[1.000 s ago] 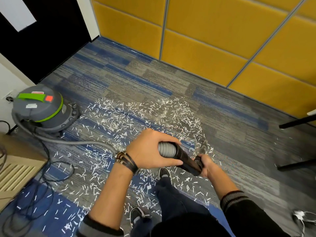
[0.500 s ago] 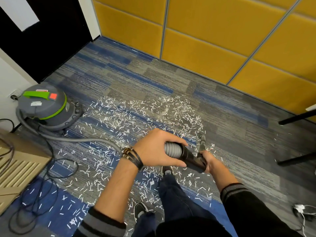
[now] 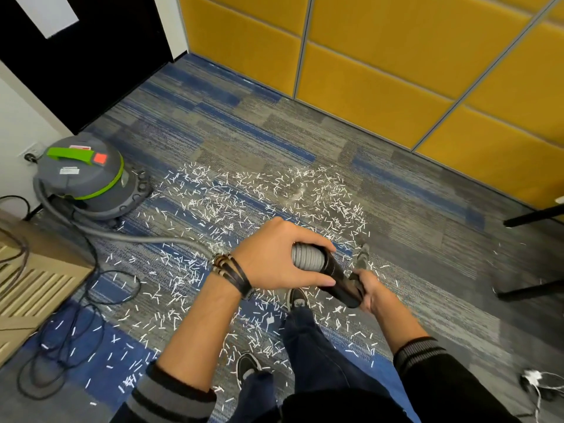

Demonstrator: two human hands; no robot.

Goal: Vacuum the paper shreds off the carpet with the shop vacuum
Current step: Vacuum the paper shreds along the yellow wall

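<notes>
White paper shreds (image 3: pixel 244 215) lie scattered over the blue-grey carpet (image 3: pixel 396 239), thickest in front of my feet. A grey shop vacuum (image 3: pixel 82 175) with a green handle stands at the left. Its grey hose (image 3: pixel 128 236) runs across the floor to my hands. My left hand (image 3: pixel 274 254) grips the ribbed grey hose end (image 3: pixel 306 257). My right hand (image 3: pixel 366 290) holds the black wand (image 3: pixel 338 279) just below it. The nozzle (image 3: pixel 361 257) points down to the carpet at the right edge of the shreds.
Yellow padded wall panels (image 3: pixel 396 71) close off the back. A wooden slatted piece (image 3: pixel 30 285) and black cables (image 3: pixel 70 331) lie at the left. Black furniture legs (image 3: pixel 531 215) reach in at the right. A white plug and cord (image 3: pixel 534 377) sit at the lower right.
My view has shifted slightly, and both hands with the wand have moved a little to the right and forward. The grips are unchanged.
</notes>
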